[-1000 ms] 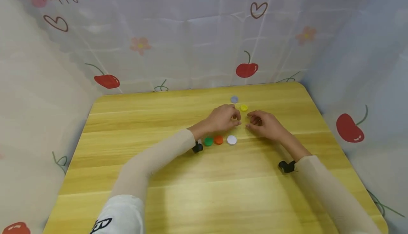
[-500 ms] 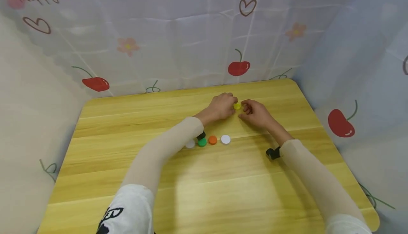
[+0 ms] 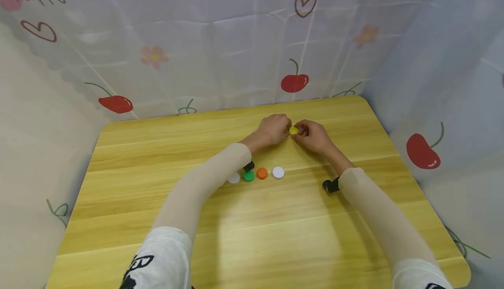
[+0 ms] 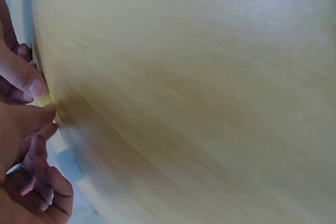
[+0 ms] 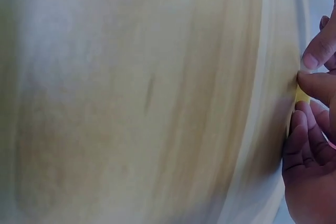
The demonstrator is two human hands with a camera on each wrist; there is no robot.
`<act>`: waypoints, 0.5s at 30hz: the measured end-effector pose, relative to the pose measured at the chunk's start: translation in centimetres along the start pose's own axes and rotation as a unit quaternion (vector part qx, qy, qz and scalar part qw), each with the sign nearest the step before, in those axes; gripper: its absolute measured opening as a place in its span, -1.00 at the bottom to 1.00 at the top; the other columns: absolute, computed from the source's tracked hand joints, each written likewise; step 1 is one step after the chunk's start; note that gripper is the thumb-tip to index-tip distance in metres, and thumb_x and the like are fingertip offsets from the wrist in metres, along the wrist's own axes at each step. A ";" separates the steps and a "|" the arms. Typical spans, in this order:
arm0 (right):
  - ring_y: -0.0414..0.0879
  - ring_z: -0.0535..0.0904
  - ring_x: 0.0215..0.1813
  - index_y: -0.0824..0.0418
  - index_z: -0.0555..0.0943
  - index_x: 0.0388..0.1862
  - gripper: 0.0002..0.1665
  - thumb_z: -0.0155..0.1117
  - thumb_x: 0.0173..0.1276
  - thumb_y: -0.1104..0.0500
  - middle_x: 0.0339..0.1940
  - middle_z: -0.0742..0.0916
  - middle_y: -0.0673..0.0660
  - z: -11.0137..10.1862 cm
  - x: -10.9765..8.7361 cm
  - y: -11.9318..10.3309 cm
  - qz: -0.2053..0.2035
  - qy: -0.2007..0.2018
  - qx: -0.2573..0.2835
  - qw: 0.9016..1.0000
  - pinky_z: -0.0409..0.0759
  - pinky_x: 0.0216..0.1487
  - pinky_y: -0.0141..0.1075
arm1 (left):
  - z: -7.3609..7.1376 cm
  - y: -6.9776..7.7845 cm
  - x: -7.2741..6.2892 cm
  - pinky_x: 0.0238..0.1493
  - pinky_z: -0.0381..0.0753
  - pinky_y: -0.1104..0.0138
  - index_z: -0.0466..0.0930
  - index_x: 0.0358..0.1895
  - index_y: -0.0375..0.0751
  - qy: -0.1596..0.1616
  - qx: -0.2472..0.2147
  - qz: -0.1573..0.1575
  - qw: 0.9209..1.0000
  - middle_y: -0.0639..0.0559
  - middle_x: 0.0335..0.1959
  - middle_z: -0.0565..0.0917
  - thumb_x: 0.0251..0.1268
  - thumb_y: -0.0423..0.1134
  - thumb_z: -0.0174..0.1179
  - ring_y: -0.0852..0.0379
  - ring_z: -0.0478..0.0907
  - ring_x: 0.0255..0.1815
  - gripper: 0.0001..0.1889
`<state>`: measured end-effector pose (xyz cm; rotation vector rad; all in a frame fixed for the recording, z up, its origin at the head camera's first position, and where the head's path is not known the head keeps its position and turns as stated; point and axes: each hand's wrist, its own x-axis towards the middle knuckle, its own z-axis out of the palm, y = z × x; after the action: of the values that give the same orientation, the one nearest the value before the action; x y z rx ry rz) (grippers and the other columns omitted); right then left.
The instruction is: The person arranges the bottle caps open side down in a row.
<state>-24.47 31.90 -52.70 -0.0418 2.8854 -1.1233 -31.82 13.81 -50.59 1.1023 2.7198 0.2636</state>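
Note:
My right hand (image 3: 313,136) pinches a small yellow bottle cap (image 3: 293,130) between thumb and fingers, with the cap tilted near the far side of the table. Close on its left is my left hand (image 3: 273,130), its fingers bent and their tips right at the cap's edge; I cannot tell whether they grip it. In the left wrist view, the left thumb overlaps the yellow cap (image 4: 44,99), and a pale blue cap (image 4: 69,165) lies beside the curled fingers. That pale cap is hidden behind the left hand in the head view.
A row of caps lies in front of the left hand: a pale one (image 3: 234,178) partly behind the sleeve, a green one (image 3: 249,175), an orange one (image 3: 262,173) and a white one (image 3: 278,172). Patterned curtains (image 3: 220,61) stand behind the wooden table (image 3: 275,236).
Both hands have moved toward the far edge and reached the yellow cap, which the right hand now pinches and tilts. The pale blue cap behind it has become hidden by the left hand.

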 end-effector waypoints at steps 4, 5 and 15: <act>0.09 0.65 -0.13 0.30 0.67 0.26 -0.57 0.43 0.52 0.12 -0.11 0.76 0.26 -0.1 0.1 0.0 -0.004 0.012 -0.005 1.000 0.57 -0.01 -0.14 | 0.0 -0.1 0.0 0.09 0.79 0.13 0.77 0.17 -0.01 0.007 -0.004 0.010 1.000 0.06 0.14 0.73 0.63 -0.15 0.20 0.08 0.70 0.17 -0.76; 0.08 0.64 -0.13 0.30 0.67 0.25 -0.57 0.43 0.52 0.12 -0.12 0.76 0.26 -0.1 0.1 0.0 -0.006 0.013 -0.007 1.000 0.56 -0.03 -0.15 | 0.0 -0.1 0.0 0.09 0.79 0.13 0.77 0.17 -0.01 0.008 -0.005 0.010 1.000 0.06 0.13 0.74 0.63 -0.15 0.20 0.08 0.70 0.16 -0.76; 0.07 0.65 -0.14 0.34 0.67 0.26 -0.59 0.39 0.58 0.13 -0.12 0.75 0.25 -0.4 -1.2 -0.4 -0.077 0.013 -0.027 0.997 0.61 -0.04 -0.15 | -0.2 -1.0 -1.9 0.08 0.69 0.25 0.76 0.25 -0.04 0.040 -0.077 0.047 0.995 0.05 0.02 0.73 0.56 -0.05 0.33 0.12 0.66 0.01 -0.67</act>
<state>-23.27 31.92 -52.08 -0.2568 2.9783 -1.0751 -31.19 11.74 -50.40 1.1995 2.6661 0.5339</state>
